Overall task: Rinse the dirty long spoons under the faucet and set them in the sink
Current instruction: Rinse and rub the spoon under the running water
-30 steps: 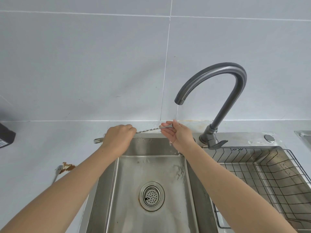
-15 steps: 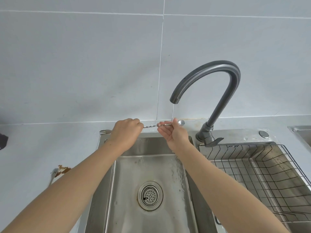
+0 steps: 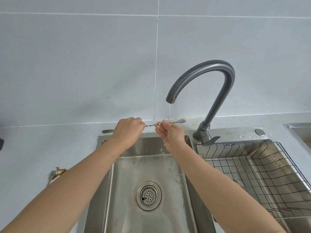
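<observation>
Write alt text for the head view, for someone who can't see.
Two hands hold a long spoon under a thin stream from the faucet, above a sink. The left hand grips the handle; the right hand pinches it nearer the bowl.

I see: wire basket (image 3: pixel 252 174) far right; round metal cap (image 3: pixel 259 132) just behind it; brown smear (image 3: pixel 61 170) on desk (image 3: pixel 33 148), left; grey tiled wall (image 3: pixel 84 64).

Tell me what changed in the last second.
The long spoon slid right beneath the faucet; its bowl now pokes out past the right hand. The left hand followed, closing the gap. Both hands still hold it; the water still runs.
</observation>
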`<state>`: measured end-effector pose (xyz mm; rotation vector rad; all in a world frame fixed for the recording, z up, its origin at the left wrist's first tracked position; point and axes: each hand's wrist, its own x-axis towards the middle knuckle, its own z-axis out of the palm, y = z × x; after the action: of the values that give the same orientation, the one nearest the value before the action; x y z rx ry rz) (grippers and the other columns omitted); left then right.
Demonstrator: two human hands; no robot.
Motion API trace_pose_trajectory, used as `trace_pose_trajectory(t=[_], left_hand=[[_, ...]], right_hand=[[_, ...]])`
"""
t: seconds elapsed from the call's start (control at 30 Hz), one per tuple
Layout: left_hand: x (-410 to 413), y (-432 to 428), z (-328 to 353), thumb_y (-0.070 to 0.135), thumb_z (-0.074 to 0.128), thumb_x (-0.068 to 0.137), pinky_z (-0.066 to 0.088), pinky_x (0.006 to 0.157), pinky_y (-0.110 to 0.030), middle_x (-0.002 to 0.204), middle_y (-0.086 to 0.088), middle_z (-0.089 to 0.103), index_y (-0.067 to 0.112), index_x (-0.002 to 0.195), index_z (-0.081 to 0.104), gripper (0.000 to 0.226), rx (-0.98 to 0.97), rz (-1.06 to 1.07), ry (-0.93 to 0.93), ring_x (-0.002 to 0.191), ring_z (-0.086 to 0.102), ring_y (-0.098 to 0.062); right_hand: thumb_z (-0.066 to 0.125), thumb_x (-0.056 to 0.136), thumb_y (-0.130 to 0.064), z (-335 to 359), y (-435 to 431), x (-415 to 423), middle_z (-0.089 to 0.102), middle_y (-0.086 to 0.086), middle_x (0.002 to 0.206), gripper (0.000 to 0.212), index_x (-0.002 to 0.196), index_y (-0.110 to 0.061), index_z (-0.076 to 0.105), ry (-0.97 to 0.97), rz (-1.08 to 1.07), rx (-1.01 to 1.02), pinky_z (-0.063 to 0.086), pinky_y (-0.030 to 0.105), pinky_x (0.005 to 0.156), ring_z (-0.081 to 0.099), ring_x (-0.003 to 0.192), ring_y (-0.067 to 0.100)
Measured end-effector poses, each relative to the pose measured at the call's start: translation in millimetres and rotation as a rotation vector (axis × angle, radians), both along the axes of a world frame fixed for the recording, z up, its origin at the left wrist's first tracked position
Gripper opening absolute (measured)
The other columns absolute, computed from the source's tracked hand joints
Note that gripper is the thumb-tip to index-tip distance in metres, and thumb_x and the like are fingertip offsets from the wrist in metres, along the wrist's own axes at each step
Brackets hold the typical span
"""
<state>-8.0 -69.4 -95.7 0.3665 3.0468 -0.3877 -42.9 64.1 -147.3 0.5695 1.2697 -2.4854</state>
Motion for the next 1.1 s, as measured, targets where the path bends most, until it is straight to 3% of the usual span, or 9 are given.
trace_pose_trajectory(t=[0.13,0.3,0.47,0.53,0.6,0.7,0.83,0.93,1.1], left_hand=[[-1,1,0,-0.011,0.042,0.079,0.012,0.044,-0.024,0.088,-0.01,0.048,0.004,0.102,0.055,0.031,-0.006,-0.012,0.009,0.095,0.055,-0.029],[-1,4,1,-0.01,0.043,0.08,0.012,0.043,-0.024,0.062,0.002,0.018,0.006,0.101,0.055,0.029,-0.006,-0.025,0.014,0.089,0.053,-0.028],[-3,5,-1,-0.01,0.042,0.08,0.013,0.043,-0.024,0.06,0.003,0.015,0.005,0.098,0.056,0.027,0.009,-0.05,0.031,0.084,0.051,-0.028],[-4,8,-1,-0.01,0.042,0.08,0.013,0.043,-0.025,0.062,0.001,0.024,0.004,0.099,0.056,0.028,0.019,-0.059,0.047,0.081,0.048,-0.028],[-4,14,-1,-0.01,0.042,0.081,0.02,0.047,-0.027,0.08,-0.006,0.05,0.003,0.101,0.056,0.027,0.037,-0.07,0.055,0.091,0.054,-0.03],[-4,22,1,-0.009,0.042,0.082,0.03,0.061,-0.031,0.105,-0.012,0.057,0.003,0.102,0.056,0.028,0.041,-0.085,0.051,0.098,0.055,-0.03],[-5,24,-1,-0.009,0.042,0.083,0.031,0.063,-0.031,0.107,-0.013,0.058,0.003,0.104,0.056,0.028,0.046,-0.075,0.044,0.099,0.055,-0.031],[-4,24,-1,-0.009,0.042,0.083,0.031,0.062,-0.031,0.105,-0.012,0.058,0.003,0.105,0.056,0.029,0.026,-0.065,0.039,0.097,0.056,-0.031],[0,20,-2,-0.01,0.042,0.081,0.016,0.044,-0.026,0.092,-0.014,0.051,0.003,0.1,0.056,0.026,-0.007,-0.063,0.013,0.093,0.056,-0.031]], right_hand=[[0.044,0.097,-0.007,3,-3,2,0.061,0.01,0.079,0.02,0.079,-0.004,0.052,0.022,0.05,-0.037,0.058,0.019,0.059,0.065,0.062,0.013],[0.055,0.084,0.013,7,-3,7,0.059,0.008,0.077,0.02,0.079,-0.006,0.05,0.03,0.087,-0.035,0.058,0.018,0.063,0.063,0.072,0.014],[0.05,0.093,-0.002,8,3,4,0.067,0.005,0.058,0.018,0.075,-0.004,0.052,0.006,0.052,-0.052,0.058,0.021,0.053,0.068,0.051,0.011],[0.045,0.097,-0.013,9,5,3,0.066,0.005,0.053,0.023,0.077,-0.004,0.053,-0.012,0.019,-0.055,0.057,0.021,0.05,0.068,0.049,0.013],[0.039,0.1,-0.021,11,7,4,0.066,0.006,0.051,0.027,0.08,-0.007,0.052,-0.027,-0.008,-0.066,0.057,0.022,0.049,0.067,0.048,0.015],[0.033,0.101,-0.026,15,8,5,0.064,0.015,0.067,0.028,0.084,-0.011,0.049,-0.063,-0.028,-0.06,0.058,0.026,0.053,0.065,0.06,0.023],[0.042,0.097,-0.007,14,9,5,0.061,0.014,0.073,0.015,0.083,-0.008,0.047,-0.031,0.006,-0.047,0.059,0.024,0.055,0.065,0.061,0.021],[0.054,0.086,0.011,14,9,7,0.061,0.007,0.066,0.022,0.075,-0.008,0.048,0.034,0.035,0.001,0.058,0.021,0.062,0.065,0.061,0.014],[0.061,0.081,0.01,14,11,8,0.054,0.004,0.069,0.027,0.071,-0.011,0.047,-0.009,0.007,0.111,0.056,0.019,0.066,0.059,0.064,0.014]])
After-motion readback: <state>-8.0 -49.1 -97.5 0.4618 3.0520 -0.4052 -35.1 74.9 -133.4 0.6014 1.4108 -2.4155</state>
